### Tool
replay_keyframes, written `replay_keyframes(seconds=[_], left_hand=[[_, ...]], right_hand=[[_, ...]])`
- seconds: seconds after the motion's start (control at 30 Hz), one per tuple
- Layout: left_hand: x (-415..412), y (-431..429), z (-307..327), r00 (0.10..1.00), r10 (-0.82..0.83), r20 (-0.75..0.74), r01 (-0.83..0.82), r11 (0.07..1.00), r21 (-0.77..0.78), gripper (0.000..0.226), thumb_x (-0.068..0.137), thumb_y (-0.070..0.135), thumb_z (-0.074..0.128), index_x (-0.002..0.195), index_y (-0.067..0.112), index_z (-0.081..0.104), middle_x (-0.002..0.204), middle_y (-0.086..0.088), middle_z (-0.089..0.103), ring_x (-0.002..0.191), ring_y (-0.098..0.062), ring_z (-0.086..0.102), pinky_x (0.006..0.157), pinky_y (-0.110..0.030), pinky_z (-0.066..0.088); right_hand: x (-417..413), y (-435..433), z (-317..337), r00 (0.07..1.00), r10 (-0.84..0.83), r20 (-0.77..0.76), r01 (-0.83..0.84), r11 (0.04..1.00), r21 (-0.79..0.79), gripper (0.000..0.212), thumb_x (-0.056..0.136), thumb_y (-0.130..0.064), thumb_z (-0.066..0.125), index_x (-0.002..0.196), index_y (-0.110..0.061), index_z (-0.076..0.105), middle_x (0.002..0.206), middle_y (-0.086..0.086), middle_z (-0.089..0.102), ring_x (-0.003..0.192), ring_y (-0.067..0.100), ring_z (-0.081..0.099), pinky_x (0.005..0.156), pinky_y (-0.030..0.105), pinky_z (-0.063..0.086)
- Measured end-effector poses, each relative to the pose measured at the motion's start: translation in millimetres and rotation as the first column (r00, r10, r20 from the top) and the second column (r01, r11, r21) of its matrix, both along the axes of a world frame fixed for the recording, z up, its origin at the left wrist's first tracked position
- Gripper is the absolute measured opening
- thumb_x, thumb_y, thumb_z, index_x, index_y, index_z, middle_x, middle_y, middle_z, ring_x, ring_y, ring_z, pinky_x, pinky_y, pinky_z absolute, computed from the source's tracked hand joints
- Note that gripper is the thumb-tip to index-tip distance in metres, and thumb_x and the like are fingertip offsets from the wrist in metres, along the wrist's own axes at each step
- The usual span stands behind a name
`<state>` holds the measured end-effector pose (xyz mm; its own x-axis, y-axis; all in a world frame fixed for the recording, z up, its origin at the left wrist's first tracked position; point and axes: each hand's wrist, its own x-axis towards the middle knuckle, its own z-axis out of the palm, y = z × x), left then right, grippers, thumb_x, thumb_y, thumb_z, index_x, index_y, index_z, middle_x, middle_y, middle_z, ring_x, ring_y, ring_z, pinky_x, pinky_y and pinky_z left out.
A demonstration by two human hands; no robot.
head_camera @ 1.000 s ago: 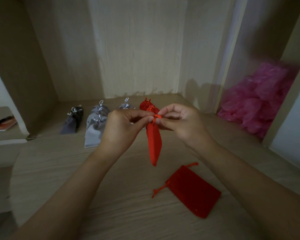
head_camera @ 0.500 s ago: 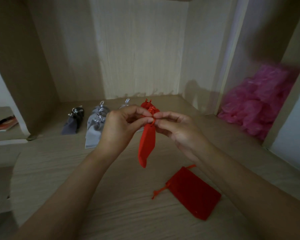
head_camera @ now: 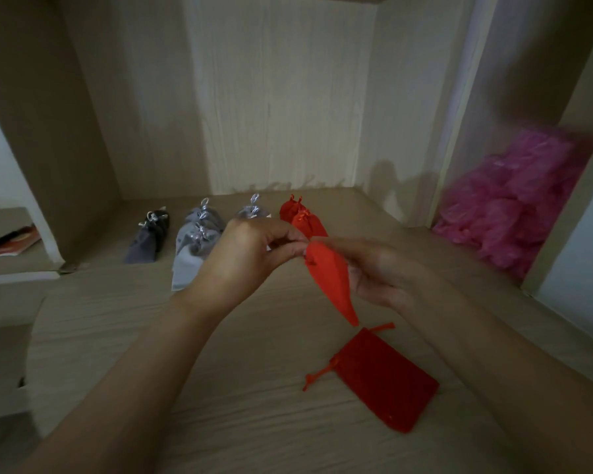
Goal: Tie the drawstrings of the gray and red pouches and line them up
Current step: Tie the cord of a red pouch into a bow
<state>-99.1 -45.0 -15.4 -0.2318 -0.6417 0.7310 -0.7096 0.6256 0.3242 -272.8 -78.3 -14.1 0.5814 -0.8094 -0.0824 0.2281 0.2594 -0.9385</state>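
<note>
Hands meet above the desk (head_camera: 144,336) on one held red pouch (head_camera: 331,282), which hangs clear of the wood, its neck up toward 11 o'clock and its bottom corner pointing down toward 5 o'clock. The left hand (head_camera: 250,258) has its grip closed on the gathered neck, thumb and forefinger pinching the cloth where a short bit of red cord shows. The right hand (head_camera: 384,278) sits at 3 o'clock of the pouch, thumb along its upper edge and fingers curled behind its body, so that grip is clamped on the same pouch.

Just below the hanging corner, at 6 o'clock, a flat red pouch (head_camera: 387,378) lies on the desk with its drawstring ends (head_camera: 319,372) loose toward 9 o'clock.

Behind the hands at 12 o'clock, two tied red pouches (head_camera: 305,224) stand at the right end of a row along the back wall. Toward 9 o'clock from them come light gray pouches (head_camera: 194,248) with silver cords, one partly hidden by the left hand, then a dark gray pouch (head_camera: 149,234) at the far end.

At 2 o'clock a pink plastic heap (head_camera: 514,206) fills a side compartment. At 9 o'clock, on a lower shelf, the edge of a booklet (head_camera: 11,241) shows.
</note>
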Motion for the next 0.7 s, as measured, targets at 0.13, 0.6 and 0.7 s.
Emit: replay_keyframes(seconds=[0.13, 0.6, 0.7], left_hand=[[-2, 2, -3, 0.996, -0.053, 0.069, 0.052, 0.998, 0.021, 0.02, 0.075, 0.01, 0.066, 0.093, 0.011, 0.075, 0.088, 0.009, 0.07, 0.084, 0.007, 0.06, 0.073, -0.004, 0.044], [-5, -9, -11, 0.971, 0.093, 0.218, -0.085, 0.995, -0.046, 0.022, 0.082, 0.034, 0.057, 0.08, 0.016, 0.07, 0.088, 0.005, 0.061, 0.084, -0.012, 0.056, 0.079, -0.027, 0.043], [-4, -9, -11, 0.963, 0.18, 0.201, -0.164, 0.982, -0.096, 0.024, 0.083, 0.033, 0.048, 0.082, 0.016, 0.065, 0.09, 0.005, 0.06, 0.086, -0.016, 0.057, 0.077, -0.035, 0.041]], right_hand=[[-7, -6, 1, 0.995, -0.052, -0.08, 0.054, 0.998, 0.016, 0.019, 0.089, 0.002, 0.05, 0.083, -0.009, 0.065, 0.07, -0.002, 0.069, 0.061, 0.003, 0.064, 0.061, 0.015, 0.053], [-11, -6, 5, 0.895, -0.263, -0.359, 0.036, 0.847, -0.531, 0.02, 0.077, 0.011, 0.065, 0.078, -0.009, 0.067, 0.059, -0.003, 0.062, 0.053, 0.002, 0.057, 0.058, 0.014, 0.048], [-11, -6, 8, 0.868, -0.369, -0.333, 0.094, 0.78, -0.619, 0.022, 0.076, 0.01, 0.065, 0.074, -0.011, 0.065, 0.062, 0.001, 0.06, 0.05, 0.001, 0.055, 0.055, 0.014, 0.046]])
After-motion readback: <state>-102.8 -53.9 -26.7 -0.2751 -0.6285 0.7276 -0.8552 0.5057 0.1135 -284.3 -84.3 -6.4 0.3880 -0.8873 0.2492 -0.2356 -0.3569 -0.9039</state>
